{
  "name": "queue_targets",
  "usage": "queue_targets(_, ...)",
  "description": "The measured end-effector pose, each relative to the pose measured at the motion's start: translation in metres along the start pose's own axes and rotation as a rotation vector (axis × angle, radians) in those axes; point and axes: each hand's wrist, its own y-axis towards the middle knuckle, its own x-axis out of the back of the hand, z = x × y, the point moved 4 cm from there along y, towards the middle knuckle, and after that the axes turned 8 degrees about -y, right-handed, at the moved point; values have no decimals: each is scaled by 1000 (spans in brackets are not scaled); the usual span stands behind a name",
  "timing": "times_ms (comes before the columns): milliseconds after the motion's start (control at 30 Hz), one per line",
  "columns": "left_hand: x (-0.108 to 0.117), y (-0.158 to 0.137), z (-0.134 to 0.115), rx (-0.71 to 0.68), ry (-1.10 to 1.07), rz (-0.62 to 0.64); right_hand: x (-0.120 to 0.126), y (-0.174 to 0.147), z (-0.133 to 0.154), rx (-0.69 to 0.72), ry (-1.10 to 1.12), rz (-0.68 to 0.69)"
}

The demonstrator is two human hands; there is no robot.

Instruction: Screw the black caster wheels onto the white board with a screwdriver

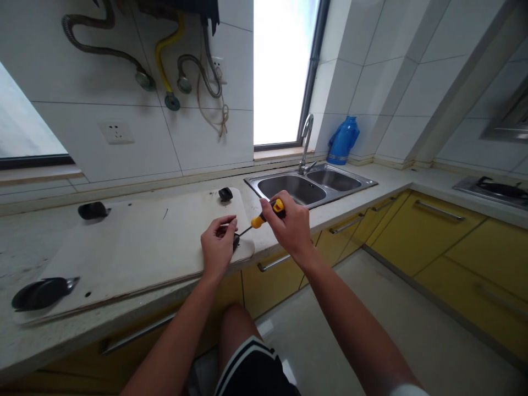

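My right hand (292, 224) is wrapped round the yellow and black handle of a screwdriver (256, 221). Its thin shaft slants down to the left, to a small black plastic fitting (236, 242) at the near right corner of a white board (144, 236). Beside the shaft's tip, my left hand (217, 245) is closed, thumb and fingers pinched together over that fitting; what they pinch is hidden. Further black fittings sit at the board's other corners: one at far right (225, 194), one at far left (93, 210), and a larger one at near left (43, 293).
The board lies flat on a pale countertop (16, 242) above yellow drawers (429, 236) with bar handles. Right of it is a double steel sink (289, 190) with a tap (306, 144), then a blue thermos-like jug (344, 140). Hoses (94, 50) hang from the tiled wall.
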Motion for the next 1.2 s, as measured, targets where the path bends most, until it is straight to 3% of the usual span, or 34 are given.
queue_targets(333,4,-7,-4,44,-19,-95,6,-25,-37,-106,153,-348)
queue_targets(533,6,-10,-7,32,-42,-146,-6,-28,-79,-370,426,-586)
queue_targets(700,5,-13,-11,46,-50,-160,-32,-29,-97,-519,672,-565)
queue_targets(833,5,-14,-13,62,-64,-166,-45,-30,-101,-586,738,-522)
queue_targets(1200,8,-13,-10,89,-48,-128,-59,-26,-102,-629,829,-479)
